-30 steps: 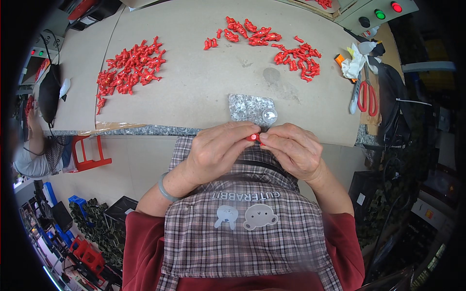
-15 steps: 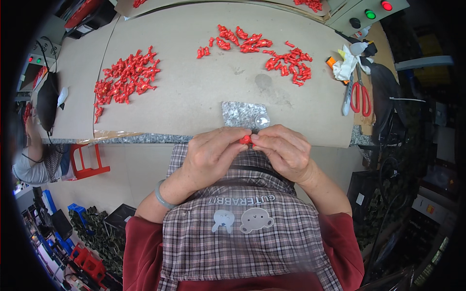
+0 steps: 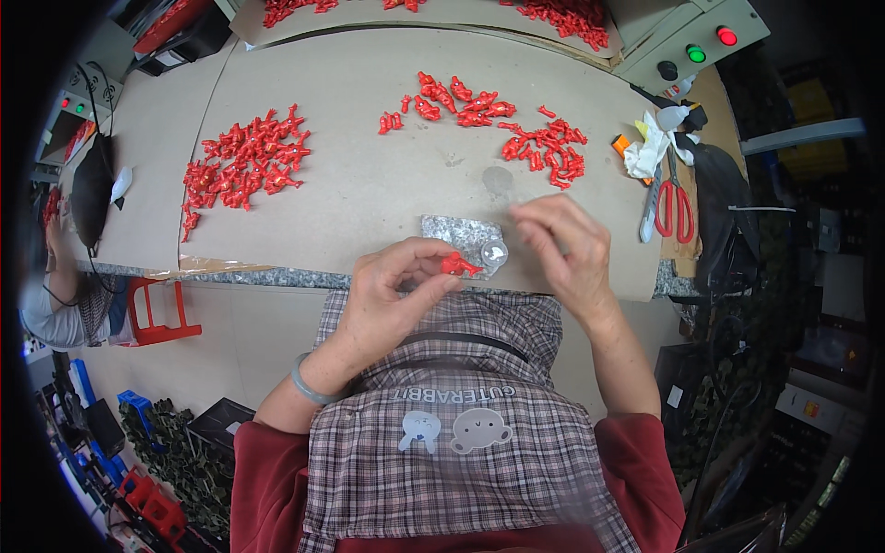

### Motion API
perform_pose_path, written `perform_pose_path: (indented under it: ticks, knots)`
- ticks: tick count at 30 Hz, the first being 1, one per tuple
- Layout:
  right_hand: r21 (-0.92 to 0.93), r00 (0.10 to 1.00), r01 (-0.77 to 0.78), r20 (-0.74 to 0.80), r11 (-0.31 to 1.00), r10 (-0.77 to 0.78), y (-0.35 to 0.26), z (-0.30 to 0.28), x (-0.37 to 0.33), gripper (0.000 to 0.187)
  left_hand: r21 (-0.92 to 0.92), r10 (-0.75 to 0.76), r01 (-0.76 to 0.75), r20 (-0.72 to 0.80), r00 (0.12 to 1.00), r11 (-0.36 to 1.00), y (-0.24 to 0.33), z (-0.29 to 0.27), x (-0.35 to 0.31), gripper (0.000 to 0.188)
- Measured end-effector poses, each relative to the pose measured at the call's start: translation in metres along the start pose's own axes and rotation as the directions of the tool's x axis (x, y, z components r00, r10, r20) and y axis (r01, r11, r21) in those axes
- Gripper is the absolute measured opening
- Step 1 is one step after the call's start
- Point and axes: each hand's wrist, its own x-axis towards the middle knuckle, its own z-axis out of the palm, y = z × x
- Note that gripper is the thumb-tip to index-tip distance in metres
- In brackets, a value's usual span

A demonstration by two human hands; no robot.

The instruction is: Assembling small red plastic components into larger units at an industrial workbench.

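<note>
My left hand [image 3: 392, 286] pinches a small red plastic figure [image 3: 458, 264] between thumb and fingers, just over the table's front edge. My right hand [image 3: 570, 251] is raised over the table to the right of it, slightly blurred, fingers loosely bent and apart with nothing visible in them. Beneath and beside the figure lies a speckled grey patch [image 3: 452, 229] with a small clear round dish [image 3: 494, 252] on its right end. Farther off are a group of larger red pieces [image 3: 461, 100] and a pile of small red parts [image 3: 551, 147].
A big pile of red figures [image 3: 244, 161] lies at the left. Red-handled scissors [image 3: 678, 207], a utility knife [image 3: 651, 217] and crumpled white tissue [image 3: 647, 152] are at the right. A control box [image 3: 696, 51] and a shelf with red parts [image 3: 562, 20] stand behind. Another person's arm [image 3: 60, 249] shows far left.
My right hand has let go of the red figure and moved up and right. My left hand keeps the figure, now more exposed. The view has tilted slightly, showing more of the back shelf.
</note>
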Motion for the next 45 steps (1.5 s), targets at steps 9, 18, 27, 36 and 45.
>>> perform_pose_path:
  ticks: [9, 18, 27, 36, 45]
  knots:
    - [-0.215, 1.0, 0.022, -0.014, 0.976, -0.026, 0.024, 0.011, 0.053, 0.018, -0.022, -0.014, 0.015, 0.062, 0.998, 1.0, 0.008, -0.006, 0.004, 0.044]
    - [-0.364, 0.993, 0.121, 0.031, 0.924, -0.118, 0.031, 0.037, 0.106, 0.018, 0.051, 0.013, -0.018, 0.093, 0.996, 0.999, 0.017, -0.016, 0.002, 0.039]
    - [-0.328, 0.955, 0.29, 0.158, 0.899, -0.25, 0.023, 0.078, 0.137, 0.018, -0.112, -0.008, 0.016, 0.065, 0.998, 0.994, 0.008, -0.018, 0.001, 0.031]
    - [-0.406, 0.905, 0.406, 0.307, 0.819, -0.296, 0.013, 0.097, 0.148, 0.013, -0.265, -0.062, 0.069, 0.034, 0.997, 0.962, 0.004, -0.023, -0.002, 0.032]
    - [0.015, 0.97, 0.076, 0.232, 0.997, -0.077, 0.018, 0.087, 0.147, 0.007, -0.277, -0.108, 0.104, 0.003, 0.994, 0.955, 0.01, -0.026, -0.005, 0.026]
